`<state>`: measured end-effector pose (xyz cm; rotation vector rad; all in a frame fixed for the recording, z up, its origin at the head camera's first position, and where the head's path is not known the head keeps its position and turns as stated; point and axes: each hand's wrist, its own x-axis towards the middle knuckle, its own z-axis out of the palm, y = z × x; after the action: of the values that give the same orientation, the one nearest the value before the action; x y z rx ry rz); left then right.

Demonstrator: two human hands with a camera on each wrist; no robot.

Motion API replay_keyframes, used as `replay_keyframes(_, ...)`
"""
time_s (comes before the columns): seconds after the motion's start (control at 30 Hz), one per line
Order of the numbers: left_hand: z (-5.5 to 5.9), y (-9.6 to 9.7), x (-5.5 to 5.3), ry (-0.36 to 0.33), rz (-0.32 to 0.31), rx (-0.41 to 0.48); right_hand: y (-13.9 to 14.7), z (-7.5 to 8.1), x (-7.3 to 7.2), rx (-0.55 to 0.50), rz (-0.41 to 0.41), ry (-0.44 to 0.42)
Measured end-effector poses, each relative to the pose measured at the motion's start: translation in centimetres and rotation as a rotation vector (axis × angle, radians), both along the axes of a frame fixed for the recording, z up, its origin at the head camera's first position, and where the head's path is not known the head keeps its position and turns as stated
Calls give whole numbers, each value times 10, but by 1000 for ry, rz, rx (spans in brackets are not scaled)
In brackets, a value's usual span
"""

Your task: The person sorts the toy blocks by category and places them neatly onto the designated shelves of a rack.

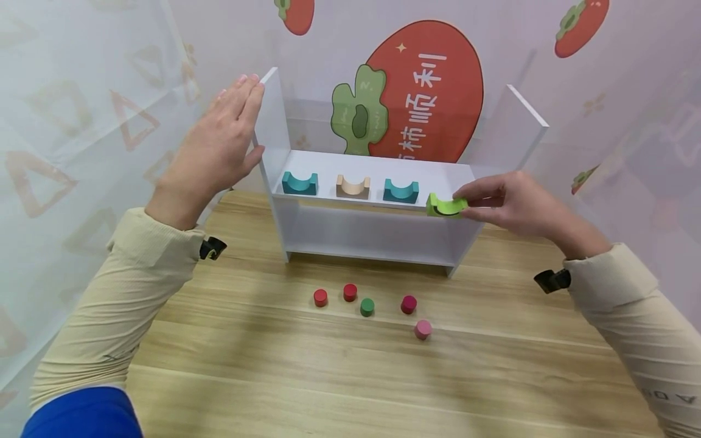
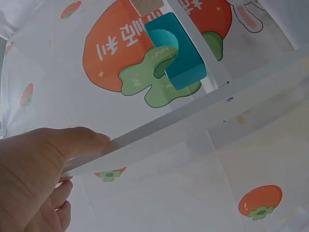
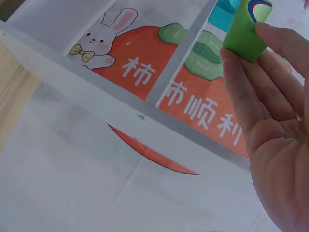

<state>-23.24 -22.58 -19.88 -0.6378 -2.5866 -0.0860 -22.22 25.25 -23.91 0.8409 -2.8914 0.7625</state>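
Observation:
In the head view a white shelf (image 1: 378,257) stands on the table. My left hand (image 1: 221,134) grips its left side panel (image 2: 159,128), thumb on the front edge and fingers along the outer face. With thumb and fingertips my right hand (image 1: 512,204) pinches a light green block (image 1: 445,207) with a curved notch, at the right end of the upper board's front edge. Along that board sit a teal notched block (image 1: 300,185), a beige notched block (image 1: 353,189) and another teal block (image 1: 401,193), notches up. The right wrist view shows coloured stripes on the green block (image 3: 247,36).
Before the shelf lie several small cylinders: two red cylinders (image 1: 320,298), a green cylinder (image 1: 367,307), a dark pink cylinder (image 1: 408,305) and a pink cylinder (image 1: 423,330). The shelf's right side panel (image 1: 512,131) rises beside my right hand. Printed sheeting (image 1: 230,36) hangs behind.

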Motion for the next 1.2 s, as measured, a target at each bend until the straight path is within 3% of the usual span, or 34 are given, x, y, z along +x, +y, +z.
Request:
replay_keyframes(0.3,-1,0,0,1,-11,3,1,3,-9,24,-78,-3)
replay_keyframes(0.7,-1,1,0,12,-1,9,-7,-7,-12,32,-172,13)
replay_keyframes(1.2,-1,0,-1,5,-3,2,-13,-17,-18,28,-195,-12)
